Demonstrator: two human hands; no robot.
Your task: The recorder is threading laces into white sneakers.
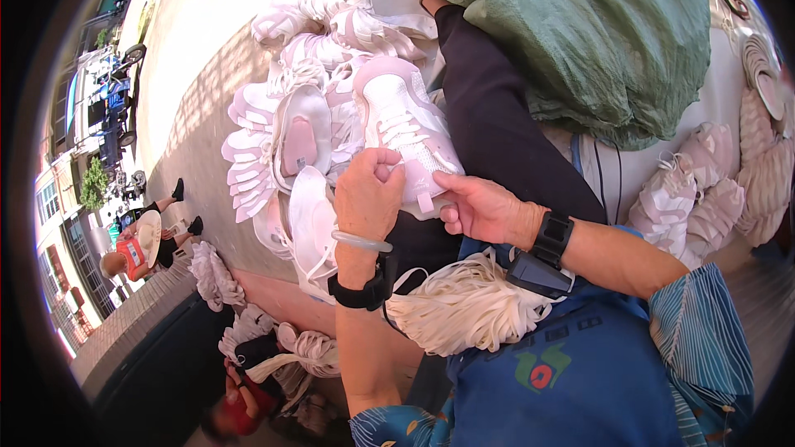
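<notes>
A pink-and-white sneaker upper (402,120) with white lacing across its front lies in front of me, toe end pointing away. My right hand (489,209) pinches its near edge beside the pull tab, thumb and fingers closed. On the other side, my left hand (368,192) rests against the upper with its fingers curled together; what they hold, if anything, is hidden. A thick bundle of cream shoelaces (472,302) lies on my lap over the blue apron (571,389), just below my hands.
More pink-and-white shoe uppers (302,128) are piled at the left and beyond. A green sack (580,41) bulges at the far right, with further uppers (691,190) near it. My dark-trousered leg (497,116) stretches between. At the left sits a person (128,257) in orange.
</notes>
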